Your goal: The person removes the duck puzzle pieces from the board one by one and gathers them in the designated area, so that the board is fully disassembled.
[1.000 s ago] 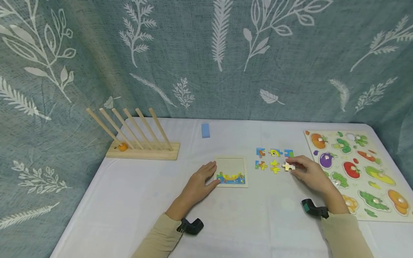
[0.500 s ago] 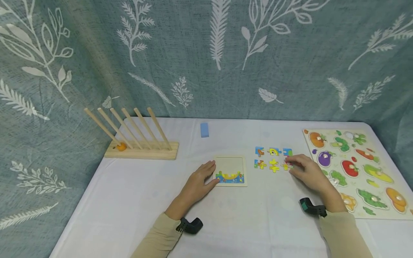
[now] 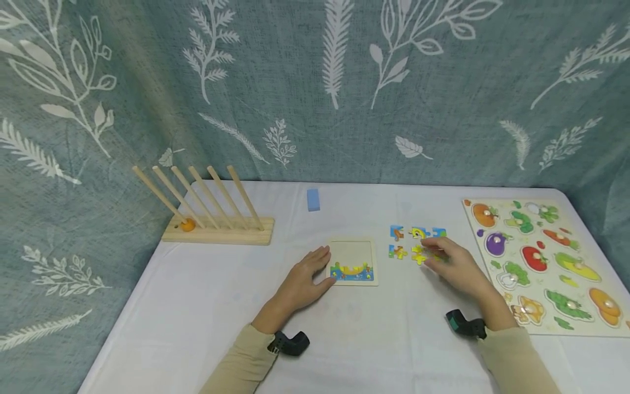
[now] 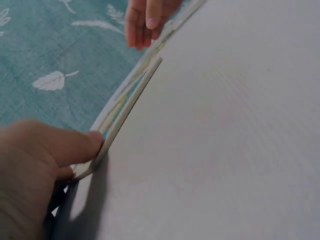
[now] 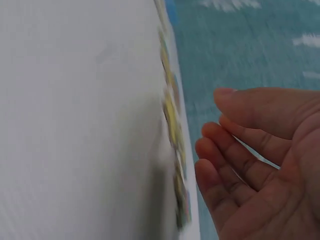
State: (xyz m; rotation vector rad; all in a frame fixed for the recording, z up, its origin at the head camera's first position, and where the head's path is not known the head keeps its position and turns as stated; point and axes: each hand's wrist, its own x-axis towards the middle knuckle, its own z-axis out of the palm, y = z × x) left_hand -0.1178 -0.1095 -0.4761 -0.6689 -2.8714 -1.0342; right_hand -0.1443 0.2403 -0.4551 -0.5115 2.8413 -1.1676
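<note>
My left hand (image 3: 304, 280) lies at the left side of a small wooden puzzle tray (image 3: 351, 250), its fingers along the edge and thumb at the near left corner. In the left wrist view that thumb (image 4: 82, 146) touches the tray's rim. Fitted blue, yellow and green pieces (image 3: 351, 272) fill the tray's lower part. My right hand (image 3: 461, 269) hovers over loose jigsaw pieces in two rows, fingers loosely bent. Nothing shows between its thumb and fingers in the right wrist view. Its fingertips overlap a yellow piece (image 3: 418, 255) and partly hide the right-hand pieces.
A vegetable peg puzzle board (image 3: 553, 323) lies at the right, partly under the right forearm. At the back left stands a wooden base with several slanted pegs (image 3: 216, 235) and one orange bead (image 3: 187, 225). A blue block (image 3: 313, 200) lies near the back edge.
My right hand has let go of the rightmost piece in the near row, now lying flat, and has moved left over the middle pieces. My left hand has stayed at the tray.
</note>
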